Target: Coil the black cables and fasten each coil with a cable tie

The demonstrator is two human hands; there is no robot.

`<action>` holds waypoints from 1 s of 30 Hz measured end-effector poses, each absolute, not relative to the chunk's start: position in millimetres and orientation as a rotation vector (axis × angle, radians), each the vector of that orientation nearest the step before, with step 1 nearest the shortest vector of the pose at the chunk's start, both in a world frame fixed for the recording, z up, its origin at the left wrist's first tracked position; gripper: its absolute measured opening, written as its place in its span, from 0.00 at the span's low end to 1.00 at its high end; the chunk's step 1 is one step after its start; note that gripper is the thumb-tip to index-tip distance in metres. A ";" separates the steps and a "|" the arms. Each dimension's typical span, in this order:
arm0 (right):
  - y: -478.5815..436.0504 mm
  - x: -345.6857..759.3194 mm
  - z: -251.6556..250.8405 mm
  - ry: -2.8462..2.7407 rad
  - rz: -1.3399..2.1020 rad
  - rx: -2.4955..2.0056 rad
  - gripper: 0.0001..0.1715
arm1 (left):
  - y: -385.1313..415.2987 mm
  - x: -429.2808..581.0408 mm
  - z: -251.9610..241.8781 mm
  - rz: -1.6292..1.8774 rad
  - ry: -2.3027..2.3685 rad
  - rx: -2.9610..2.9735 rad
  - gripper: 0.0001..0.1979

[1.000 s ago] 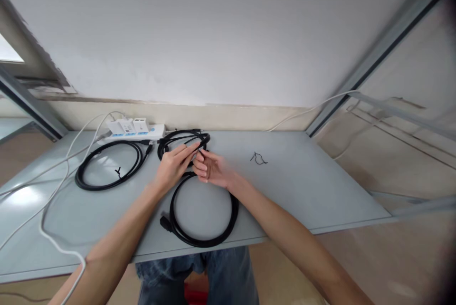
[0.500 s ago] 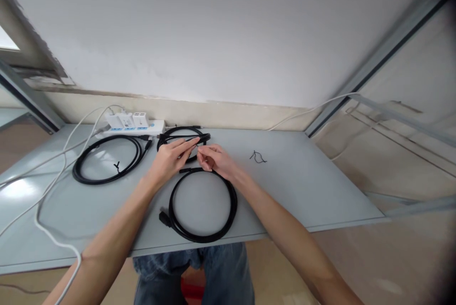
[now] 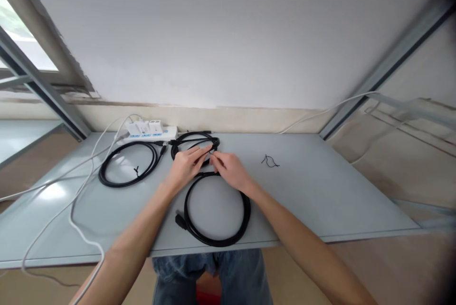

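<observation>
At the back middle of the shelf, a coiled black cable [image 3: 194, 135] lies partly under my fingers. My left hand [image 3: 187, 166] is closed at its right side, the fingers pinched against the cable. Facing it, my right hand [image 3: 231, 170] pinches thumb to forefinger; a thin, small piece seems to be between the fingertips, too small to make out. Just in front of both hands lies another black cable coil [image 3: 245, 217], its plug [image 3: 180, 221] toward the left. A third black cable coil [image 3: 103, 172], with a twist tie [image 3: 136, 171] on it, rests at the left.
A white power strip [image 3: 171, 133] with several chargers stands against the wall. White cords [image 3: 76, 229] run across the left side and over the front edge. A thin black twist tie [image 3: 270, 161] lies to the right. Metal posts [image 3: 347, 115] frame the grey shelf [image 3: 320, 191].
My view has turned slightly left, so everything sits further right. My fingertips remain together at the rear coil, with the right hand's fingers turned a little. The coils appear unmoved.
</observation>
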State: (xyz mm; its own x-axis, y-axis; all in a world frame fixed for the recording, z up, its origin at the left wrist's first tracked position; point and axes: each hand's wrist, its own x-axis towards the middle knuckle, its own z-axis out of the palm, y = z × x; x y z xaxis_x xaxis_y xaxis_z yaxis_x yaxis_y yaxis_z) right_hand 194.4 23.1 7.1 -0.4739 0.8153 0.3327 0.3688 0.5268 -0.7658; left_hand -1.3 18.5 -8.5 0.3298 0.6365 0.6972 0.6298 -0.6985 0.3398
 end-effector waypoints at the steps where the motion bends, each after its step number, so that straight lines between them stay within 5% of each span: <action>1: 25.0 192.9 4.5 -1.956 1.029 -0.919 0.23 | 18.7 -1.8 -9.0 1.341 1.209 2.548 0.19; 7: 34.8 193.1 -1.1 -1.339 2.028 -0.675 0.21 | 19.4 -0.6 -12.0 1.353 1.187 2.547 0.18; 16: 36.3 196.5 -4.9 -1.271 2.077 -0.562 0.16 | 18.9 0.7 -8.7 1.369 1.206 2.565 0.18; 23: 35.7 198.7 3.8 -1.677 1.634 -0.722 0.20 | 18.6 -0.4 -7.2 1.388 1.225 2.623 0.17; 30: 25.7 201.9 14.7 -2.389 0.259 -1.193 0.17 | 20.2 2.2 -12.3 1.344 1.304 2.674 0.18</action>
State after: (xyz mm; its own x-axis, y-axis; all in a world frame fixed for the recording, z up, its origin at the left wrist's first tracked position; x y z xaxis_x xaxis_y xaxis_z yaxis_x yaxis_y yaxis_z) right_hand 201.9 25.7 14.7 -0.5215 0.7939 0.3127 0.7083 0.6071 -0.3602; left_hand 2.2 20.2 -12.3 0.3443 0.6013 0.7211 0.7022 -0.6747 0.2274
